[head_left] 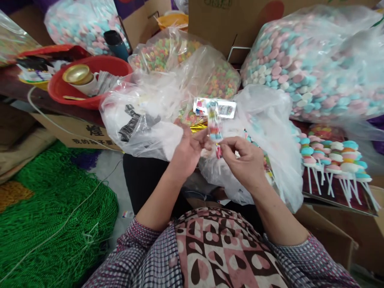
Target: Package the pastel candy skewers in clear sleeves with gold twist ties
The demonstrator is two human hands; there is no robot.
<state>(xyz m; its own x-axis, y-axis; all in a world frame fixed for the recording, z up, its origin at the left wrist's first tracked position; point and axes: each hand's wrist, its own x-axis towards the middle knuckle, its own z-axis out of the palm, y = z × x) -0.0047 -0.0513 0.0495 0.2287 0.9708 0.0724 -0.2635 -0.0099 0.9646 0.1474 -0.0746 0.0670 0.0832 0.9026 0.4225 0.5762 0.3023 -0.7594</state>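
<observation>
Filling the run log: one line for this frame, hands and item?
left hand: pinching candy stick | right hand: pinching its lower end | near: clear bags, finished sticks

A red basin (90, 86) with a gold-lidded cup (78, 76) sits up-left of the grip, green cord (54, 216) low left, finished candy sticks (333, 160) to the right

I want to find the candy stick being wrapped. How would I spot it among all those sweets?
Look at the two hands in the middle, over the clear plastic bags. The left hand and right hand pinch the wrapped candy stick between them. Unlike the bare lollipops lying at the right, it stands upright in a shiny clear sleeve.
</observation>
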